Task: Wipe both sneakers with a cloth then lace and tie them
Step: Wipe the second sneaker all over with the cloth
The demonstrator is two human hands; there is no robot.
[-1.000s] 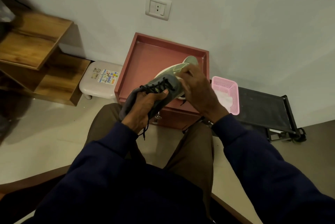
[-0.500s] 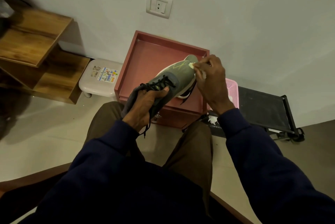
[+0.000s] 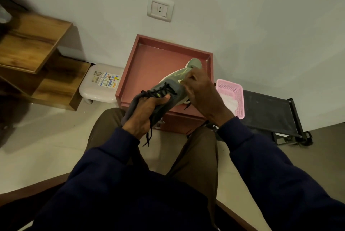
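Above your knees, in front of the red cabinet [image 3: 149,59], you are holding the sneaker [image 3: 166,90] off the floor, toe pointing away toward the wall and tilted upward. Your left hand [image 3: 143,113] is gripping it at the heel end: the fingers are wrapping under the collar and the thumb is pressing down across the tongue, just beside the black laces [image 3: 158,90]. One loose lace end is hanging down below your left wrist. Your right hand [image 3: 203,96] is lying against the forefoot side of the shoe, fingers curled together and pinching a small pale cloth [image 3: 179,81]; only a sliver of it is showing past the fingertips, touching the upper. The pale sole edge is facing left and the grey-green toe is sticking out beyond your right hand, over the cabinet's recessed top. A pink basket [image 3: 233,88] is sitting just right of the cabinet on a black rack [image 3: 267,111], with something white lying in it; you cannot tell what it is. A white stool [image 3: 100,85] is standing left of the cabinet, beside a wooden shelf [image 3: 37,44], and a wall socket [image 3: 160,9] is showing on the wall above.
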